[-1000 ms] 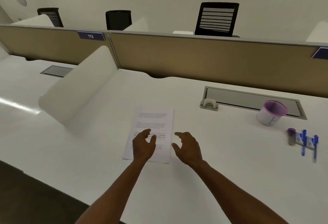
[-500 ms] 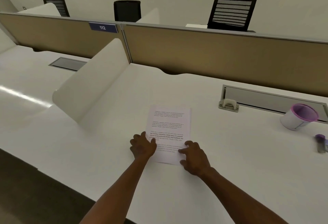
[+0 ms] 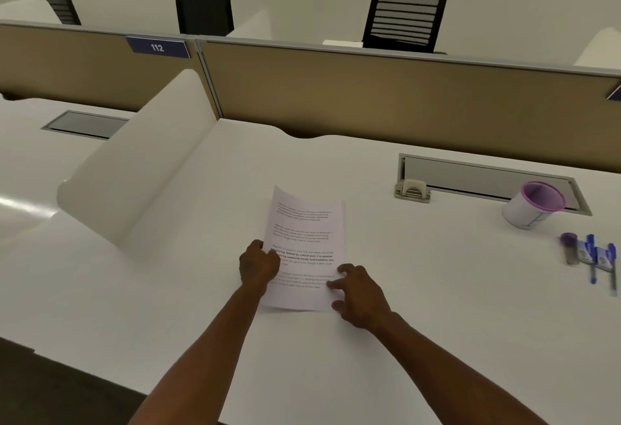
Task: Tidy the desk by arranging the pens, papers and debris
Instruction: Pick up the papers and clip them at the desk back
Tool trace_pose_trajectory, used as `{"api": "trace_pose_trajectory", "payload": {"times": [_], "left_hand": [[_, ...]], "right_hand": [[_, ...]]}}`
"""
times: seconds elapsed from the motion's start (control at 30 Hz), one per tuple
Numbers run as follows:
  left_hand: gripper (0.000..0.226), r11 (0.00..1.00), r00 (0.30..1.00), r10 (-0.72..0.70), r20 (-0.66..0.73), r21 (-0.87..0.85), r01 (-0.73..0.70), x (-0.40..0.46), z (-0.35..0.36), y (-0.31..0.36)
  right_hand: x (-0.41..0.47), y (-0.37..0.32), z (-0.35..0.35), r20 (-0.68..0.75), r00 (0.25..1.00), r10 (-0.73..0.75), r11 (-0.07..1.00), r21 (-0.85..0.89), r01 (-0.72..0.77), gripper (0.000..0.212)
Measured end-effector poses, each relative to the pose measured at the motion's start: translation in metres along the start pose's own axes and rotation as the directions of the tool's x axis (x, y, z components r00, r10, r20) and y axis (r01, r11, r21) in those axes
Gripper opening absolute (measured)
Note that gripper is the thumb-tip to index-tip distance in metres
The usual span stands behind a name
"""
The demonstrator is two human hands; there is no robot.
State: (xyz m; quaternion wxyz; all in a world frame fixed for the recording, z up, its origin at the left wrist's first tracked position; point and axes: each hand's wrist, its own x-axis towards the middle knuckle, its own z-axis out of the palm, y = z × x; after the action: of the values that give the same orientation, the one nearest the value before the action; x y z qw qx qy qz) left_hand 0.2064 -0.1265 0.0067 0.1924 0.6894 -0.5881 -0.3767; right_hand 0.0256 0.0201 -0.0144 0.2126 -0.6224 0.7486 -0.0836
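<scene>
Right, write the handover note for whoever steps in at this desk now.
Left hand grips the left edge of the papers; right hand has fingertips on their lower right edge.
Papers lie near the middle of the desk, left side lifted slightly.
Blue pens and a small purple-capped item lie loose at far right, below the purple-rimmed cup.
Done: papers gathered in hand.
Left: square and place the papers, put away the pens. No debris is plainly visible.
</scene>
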Motion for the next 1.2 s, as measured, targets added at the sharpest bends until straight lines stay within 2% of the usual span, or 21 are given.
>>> {"api": "trace_pose_trajectory", "payload": {"times": [0.17, 0.33, 0.47, 0.53, 0.63, 0.73, 0.87, 0.97, 1.07, 1.2], "left_hand": [[0.031, 0.995, 0.995, 0.09, 0.031, -0.049, -0.089, -0.001, 0.0, -0.005], [0.032, 0.989, 0.993, 0.1, 0.059, -0.113, -0.093, 0.003, -0.004, -0.013], [0.035, 0.977, 0.99, 0.111, 0.085, -0.191, -0.093, 0.007, -0.005, -0.019], [0.035, 0.967, 0.989, 0.106, 0.102, -0.241, -0.079, 0.009, -0.005, -0.021], [0.034, 0.945, 0.984, 0.091, 0.152, -0.323, -0.038, 0.012, -0.002, -0.023], [0.029, 0.927, 0.972, 0.098, 0.213, -0.374, -0.011, 0.012, 0.001, -0.025], [0.023, 0.912, 0.957, 0.092, 0.276, -0.41, 0.03, 0.011, 0.004, -0.022], [0.023, 0.915, 0.939, 0.107, 0.327, -0.402, 0.036, 0.01, 0.006, -0.021], [0.021, 0.934, 0.927, 0.149, 0.344, -0.356, -0.018, 0.007, 0.008, -0.02], [0.037, 0.974, 0.91, 0.179, 0.374, -0.201, -0.109, 0.003, 0.012, -0.018]], "right_hand": [[-0.002, 0.0, -0.001, -0.001, 1.0, 0.014, 1.0, -0.002, -0.014, 0.05], [-0.004, 0.001, 0.001, -0.016, 1.0, 0.013, 1.0, 0.014, -0.013, 0.051], [-0.003, 0.003, 0.0, -0.042, 0.999, 0.022, 0.992, 0.127, -0.017, 0.046], [-0.003, 0.004, -0.001, -0.14, 0.987, 0.078, 0.974, 0.222, -0.045, 0.044], [0.0, 0.003, -0.005, -0.283, 0.912, 0.296, 0.888, 0.434, -0.153, 0.054], [0.01, -0.001, -0.015, -0.185, 0.839, 0.512, 0.727, 0.613, -0.309, 0.064], [0.023, -0.001, -0.023, -0.028, 0.799, 0.6, 0.553, 0.737, -0.389, 0.061], [0.03, -0.002, -0.024, 0.08, 0.767, 0.637, 0.362, 0.847, -0.389, 0.046], [0.03, -0.005, -0.024, 0.056, 0.783, 0.62, 0.375, 0.855, -0.358, 0.036], [0.024, -0.008, -0.02, 0.074, 0.796, 0.601, 0.411, 0.826, -0.387, 0.042]]}}
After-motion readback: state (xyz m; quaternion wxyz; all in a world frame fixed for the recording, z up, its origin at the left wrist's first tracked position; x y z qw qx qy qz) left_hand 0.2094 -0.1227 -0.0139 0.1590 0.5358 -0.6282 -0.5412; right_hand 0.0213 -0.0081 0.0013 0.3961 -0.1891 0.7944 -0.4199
